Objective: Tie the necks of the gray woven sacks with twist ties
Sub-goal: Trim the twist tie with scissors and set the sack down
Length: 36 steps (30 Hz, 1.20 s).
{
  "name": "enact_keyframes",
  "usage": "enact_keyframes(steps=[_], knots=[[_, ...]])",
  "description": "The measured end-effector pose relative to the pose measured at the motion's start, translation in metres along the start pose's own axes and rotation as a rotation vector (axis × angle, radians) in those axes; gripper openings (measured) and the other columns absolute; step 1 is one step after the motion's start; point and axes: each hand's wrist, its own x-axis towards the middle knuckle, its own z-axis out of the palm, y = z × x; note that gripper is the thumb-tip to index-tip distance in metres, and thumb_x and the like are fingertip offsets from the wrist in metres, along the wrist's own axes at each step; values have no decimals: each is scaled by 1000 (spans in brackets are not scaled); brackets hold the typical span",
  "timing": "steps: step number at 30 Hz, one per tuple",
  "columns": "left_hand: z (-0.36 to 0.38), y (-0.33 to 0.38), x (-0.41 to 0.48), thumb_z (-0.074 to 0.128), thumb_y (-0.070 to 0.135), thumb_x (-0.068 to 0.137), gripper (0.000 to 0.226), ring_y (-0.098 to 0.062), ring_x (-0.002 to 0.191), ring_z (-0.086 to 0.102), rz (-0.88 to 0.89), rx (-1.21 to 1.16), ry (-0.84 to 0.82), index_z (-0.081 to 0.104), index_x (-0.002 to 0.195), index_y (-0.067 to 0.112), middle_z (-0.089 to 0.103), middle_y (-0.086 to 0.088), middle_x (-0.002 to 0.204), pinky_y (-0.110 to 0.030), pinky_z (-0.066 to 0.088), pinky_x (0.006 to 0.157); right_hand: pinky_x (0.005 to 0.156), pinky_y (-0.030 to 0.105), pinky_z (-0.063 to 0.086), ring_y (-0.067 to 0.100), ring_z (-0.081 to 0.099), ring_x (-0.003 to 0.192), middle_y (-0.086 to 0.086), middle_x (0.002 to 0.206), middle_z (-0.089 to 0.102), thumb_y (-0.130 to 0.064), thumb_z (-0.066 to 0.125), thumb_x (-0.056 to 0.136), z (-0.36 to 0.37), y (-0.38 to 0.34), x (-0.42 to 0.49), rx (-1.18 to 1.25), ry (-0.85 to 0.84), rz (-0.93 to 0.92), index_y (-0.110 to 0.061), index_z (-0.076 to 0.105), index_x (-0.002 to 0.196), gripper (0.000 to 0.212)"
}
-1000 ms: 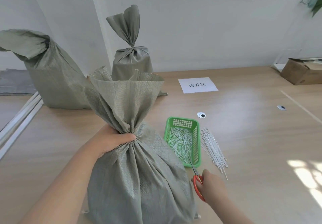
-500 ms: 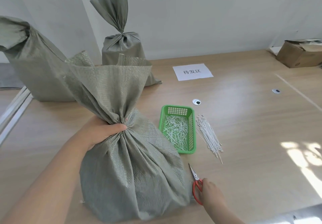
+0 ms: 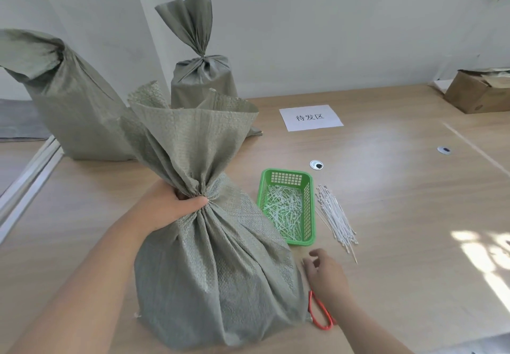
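We see the near sack (image 3: 215,271) standing close to the near edge of the desk (image 3: 386,188), left of centre. The left hand (image 3: 168,210) is wrapped round its gathered neck, thumb across the front. We judge that grip is there to hold the pleats bunched and the bag upright while a tie goes on. Whether a tie already sits under the thumb we cannot tell, as the hand covers the spot.

The right hand (image 3: 324,273) hovers just beside the sack's right flank, palm down, fingers loosely spread and holding nothing. Red-handled scissors (image 3: 320,316) lie on the desk under its wrist, blades hidden. The hand points towards the supplies, which lie within easy reach.

The twist ties (image 3: 335,215), thin stiff white strips, lie fanned in a loose bundle near the desk's middle. They are just right of a green basket (image 3: 286,179) with lattice walls, which holds a tangle of short white offcuts (image 3: 284,213).

The sack cloth is coarse grey-green weave, faintly glossy. It creases sharply at the neck and flares into a wide, stiff mouth above.

Along the far edge a tied sack (image 3: 201,78) stands against the wall with a pinched neck. A slumped sack (image 3: 69,105) leans near the far left corner, and a paper label (image 3: 310,118) lies flat further right.
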Motion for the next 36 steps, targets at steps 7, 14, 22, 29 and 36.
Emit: enact_keyframes(steps=[7,14,22,29,36], knots=[[-10,-7,-18,79,49,74,30,14,94,60,-30,26,94,67,101,40,67,34,98,-23,47,84,100,26,45,-1,53,122,-19,128,59,-63,56,83,-36,-95,-21,468,-139,-371,-35,55,134,58],[-1,-60,-62,50,60,81,54,-11,113,50,3,38,468,55,125,29,56,14,122,-34,40,96,120,28,24,-5,27,142,-24,149,33,-72,77,62,-25,-128,-39,327,-281,-687,-40,36,147,100],[43,-118,-115,73,59,52,67,-1,99,67,-358,-476,237,53,113,41,69,21,106,-21,52,76,108,34,44,-6,51,122,-23,127,58,-64,76,65,-14,-122,-51,485,-89,-502,-47,56,123,64],[56,-120,-121,78,37,79,38,12,91,65,-394,-557,246,56,111,40,69,33,99,-22,52,82,111,48,40,11,47,135,-12,144,51,-58,90,59,-11,-96,-62,402,-230,-541,-37,41,146,102],[53,-108,-127,64,12,94,29,-3,93,71,-396,-674,174,60,113,33,75,15,104,-19,55,70,111,47,40,9,49,134,-13,142,55,-46,93,62,-12,-110,-78,442,-207,-514,-39,45,142,93]])
